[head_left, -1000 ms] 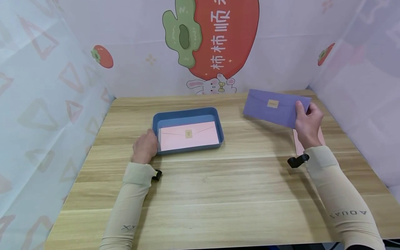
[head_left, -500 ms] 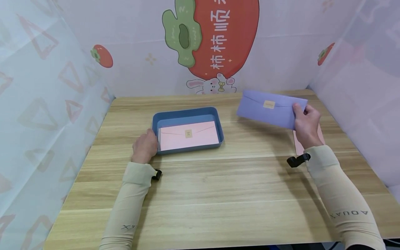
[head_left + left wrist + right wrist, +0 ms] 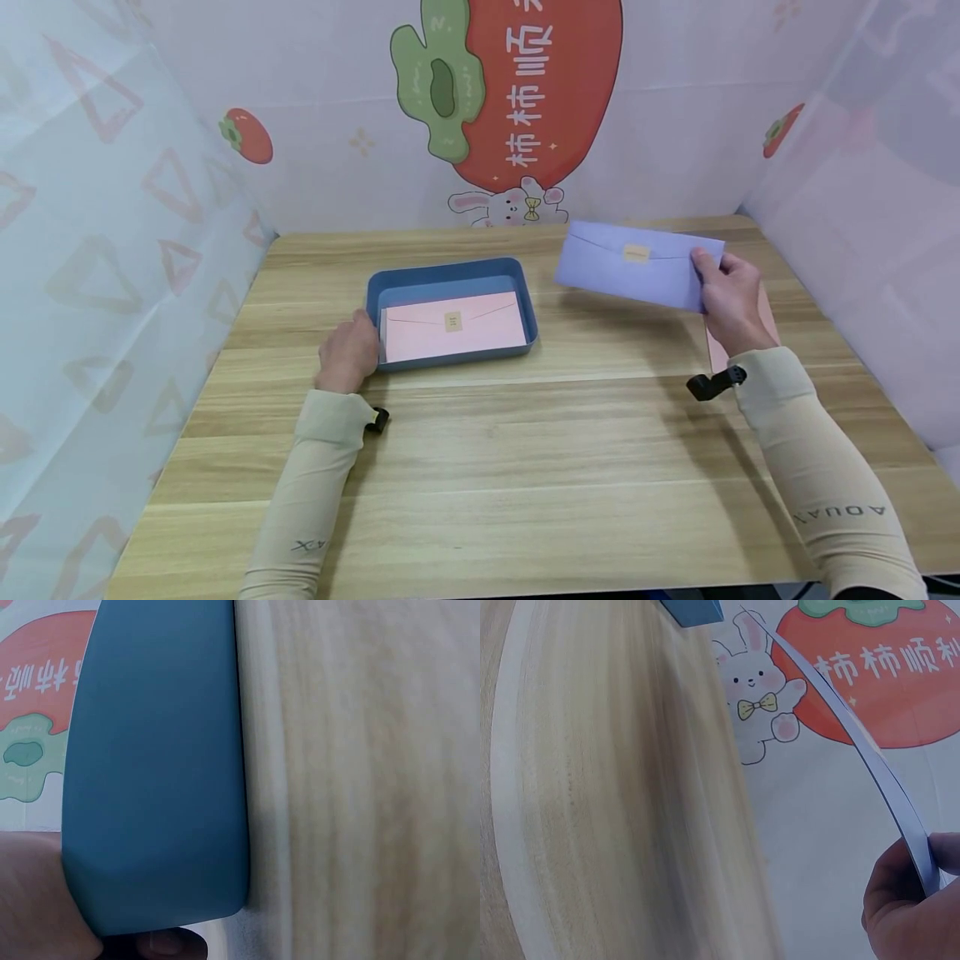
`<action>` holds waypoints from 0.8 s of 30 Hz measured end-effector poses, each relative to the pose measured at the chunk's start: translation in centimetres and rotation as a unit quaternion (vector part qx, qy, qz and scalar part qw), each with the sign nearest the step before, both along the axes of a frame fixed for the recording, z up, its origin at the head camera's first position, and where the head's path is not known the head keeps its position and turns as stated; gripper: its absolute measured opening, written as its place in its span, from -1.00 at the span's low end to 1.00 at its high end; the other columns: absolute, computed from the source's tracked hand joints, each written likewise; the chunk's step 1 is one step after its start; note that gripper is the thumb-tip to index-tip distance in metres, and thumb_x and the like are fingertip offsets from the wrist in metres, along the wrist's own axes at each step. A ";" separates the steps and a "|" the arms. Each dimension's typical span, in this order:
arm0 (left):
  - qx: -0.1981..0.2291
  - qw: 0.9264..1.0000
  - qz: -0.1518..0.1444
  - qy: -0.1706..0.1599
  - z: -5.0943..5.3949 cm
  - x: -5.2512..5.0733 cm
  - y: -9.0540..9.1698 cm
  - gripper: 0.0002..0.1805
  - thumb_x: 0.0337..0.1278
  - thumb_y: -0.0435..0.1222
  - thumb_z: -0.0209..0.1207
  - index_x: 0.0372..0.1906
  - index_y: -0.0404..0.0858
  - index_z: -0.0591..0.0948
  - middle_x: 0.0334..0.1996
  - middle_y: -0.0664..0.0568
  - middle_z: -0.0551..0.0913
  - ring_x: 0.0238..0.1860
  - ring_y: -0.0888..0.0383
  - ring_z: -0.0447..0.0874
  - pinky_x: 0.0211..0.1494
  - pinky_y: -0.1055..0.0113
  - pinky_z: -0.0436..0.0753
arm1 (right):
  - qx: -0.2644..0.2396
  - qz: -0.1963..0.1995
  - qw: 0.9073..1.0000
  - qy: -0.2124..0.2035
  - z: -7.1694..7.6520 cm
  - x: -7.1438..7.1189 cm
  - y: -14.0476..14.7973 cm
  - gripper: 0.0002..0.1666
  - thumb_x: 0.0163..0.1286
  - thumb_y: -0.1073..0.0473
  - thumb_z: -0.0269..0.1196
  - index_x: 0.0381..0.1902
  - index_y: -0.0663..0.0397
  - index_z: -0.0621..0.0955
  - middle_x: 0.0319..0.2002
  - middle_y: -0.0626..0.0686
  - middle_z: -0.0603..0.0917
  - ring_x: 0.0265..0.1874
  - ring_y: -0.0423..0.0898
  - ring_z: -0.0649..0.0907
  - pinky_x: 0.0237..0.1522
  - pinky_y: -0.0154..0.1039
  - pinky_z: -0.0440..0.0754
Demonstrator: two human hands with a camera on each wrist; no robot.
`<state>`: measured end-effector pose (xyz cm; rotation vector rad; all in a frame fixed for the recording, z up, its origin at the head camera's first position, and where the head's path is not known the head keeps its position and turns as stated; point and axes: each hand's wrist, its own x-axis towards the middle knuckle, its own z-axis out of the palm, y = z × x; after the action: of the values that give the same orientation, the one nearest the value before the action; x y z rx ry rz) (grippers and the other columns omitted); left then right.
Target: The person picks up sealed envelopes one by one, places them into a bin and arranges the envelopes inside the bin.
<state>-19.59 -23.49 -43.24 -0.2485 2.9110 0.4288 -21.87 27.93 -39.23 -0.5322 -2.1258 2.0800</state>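
Note:
A blue tray [image 3: 450, 273] sits on the table, and a pink envelope [image 3: 480, 327] with a small tan label lies in its near part. My left hand [image 3: 348, 353] grips the tray's left end; the left wrist view shows the thumb and a fingertip at the tray's wall [image 3: 154, 765]. Over the right of the table my right hand [image 3: 731, 304] pinches a purple envelope [image 3: 600, 262] by its right end, label side up. In the right wrist view this envelope [image 3: 877, 769] appears edge-on and slightly bowed, apart from the tabletop.
Another pink envelope [image 3: 717, 352] lies on the table, partly hidden under my right hand and wrist. The wooden table [image 3: 487, 467] ends at a printed cloth backdrop [image 3: 322, 167] behind and at both sides.
My right hand has moved a little left, carrying the purple envelope toward the tray and tipping its face to the light. The left hand and tray have stayed in place.

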 end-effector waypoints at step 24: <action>0.001 1.000 0.003 -0.003 -0.1 -0.1 0.0 -0.59 0.69 -0.25 -0.24 0.28 -0.49 0.35 -0.05 -0.40 0.61 -0.12 -0.23 0.60 -0.04 -0.10 0.61 | -0.001 0.050 0.998 -0.041 -0.2 -0.5 -2.6 -0.11 0.58 -0.26 0.13 0.66 0.04 0.25 0.59 0.15 0.32 0.51 0.01 0.44 0.56 0.03 0.36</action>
<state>-19.73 -23.53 -43.30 -0.2569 2.9035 0.4321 -22.34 25.30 -39.43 -0.5321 -2.2405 2.1468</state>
